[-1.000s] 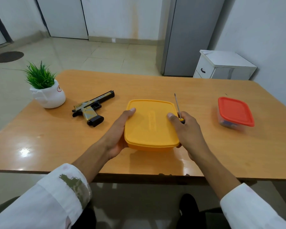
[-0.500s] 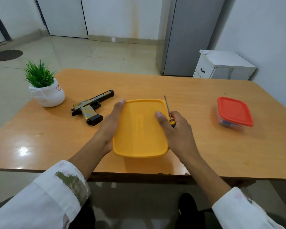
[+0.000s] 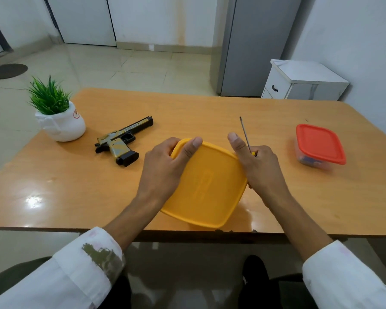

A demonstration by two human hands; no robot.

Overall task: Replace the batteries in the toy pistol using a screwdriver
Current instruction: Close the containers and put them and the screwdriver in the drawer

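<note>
A yellow lidded box lies turned at an angle near the table's front edge. My left hand grips its far left corner, thumb on the lid. My right hand presses against the box's right edge while it holds a thin screwdriver, whose shaft points away from me. The toy pistol, black with camouflage marks, lies on its side to the left of the box, apart from both hands.
A red-lidded clear box stands at the right of the wooden table. A small green plant in a white pot is at the far left. A white cabinet stands beyond the table.
Both hands have rotated the yellow box clockwise and drawn it closer to the front edge. My left hand shifted up onto its far corner. The pistol has not moved.
</note>
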